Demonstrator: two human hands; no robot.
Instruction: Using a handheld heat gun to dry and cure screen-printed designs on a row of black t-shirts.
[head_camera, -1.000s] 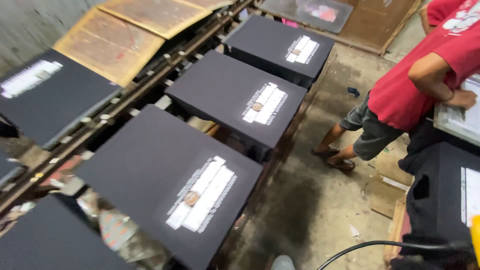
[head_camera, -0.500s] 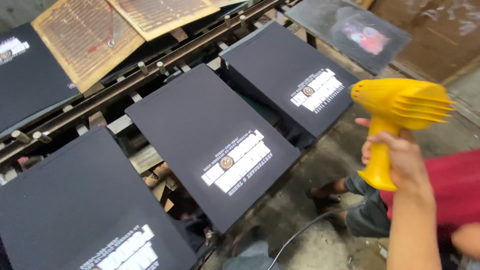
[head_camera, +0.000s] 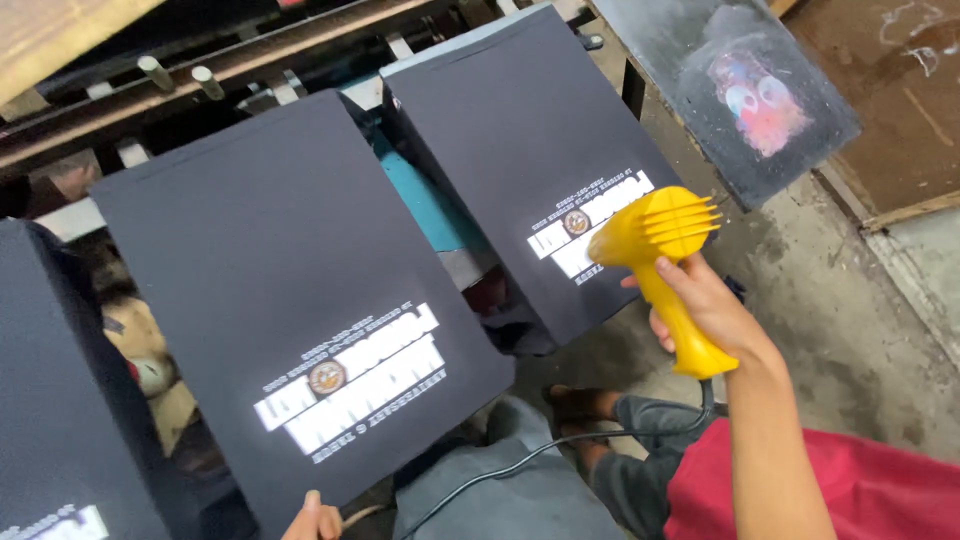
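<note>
the right hand (head_camera: 705, 305) is wrapped around the handle of a yellow heat gun (head_camera: 665, 265), fingers clenched on the grip, with the black cord (head_camera: 560, 450) trailing down from the handle's base. the gun's nozzle end sits over the lower corner of the far black shirt (head_camera: 530, 150), right above its white print (head_camera: 590, 225); whether it touches the cloth cannot be told. that shirt is stretched flat on a platen, with a second black shirt (head_camera: 280, 270) on the next platen to the left, bearing the same kind of white print (head_camera: 350, 385) with a small round emblem. the left hand (head_camera: 315, 520) shows only at the bottom edge, fingertips at the near edge of this middle shirt; its grip cannot be told. a third dark shirt (head_camera: 60, 420) lies at far left.
</note>
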